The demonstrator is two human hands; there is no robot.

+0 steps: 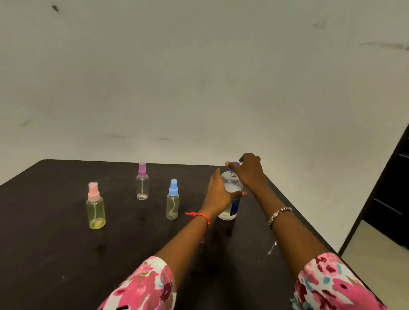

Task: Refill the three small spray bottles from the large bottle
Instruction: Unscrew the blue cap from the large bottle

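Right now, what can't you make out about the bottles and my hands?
Head view:
- The cap of the large bottle: mostly covered by the right hand; loosened or tight, cannot tell.
- Its label: partly behind the left hand, print too small.
- The purple-capped spray bottle: liquid level too blurred to judge.
- The table: near edge cut off by the frame's bottom.

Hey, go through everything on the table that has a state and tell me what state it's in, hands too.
Pink-capped spray bottle: upright, sprayer on, yellowish liquid inside.
Purple-capped spray bottle: upright, sprayer on, looks nearly empty.
Blue-capped spray bottle: upright, sprayer on, yellowish tint.
Large bottle: upright on the table, cap on top, tightness unclear.
Left hand: grips the large bottle's body.
Right hand: pinches the cap.
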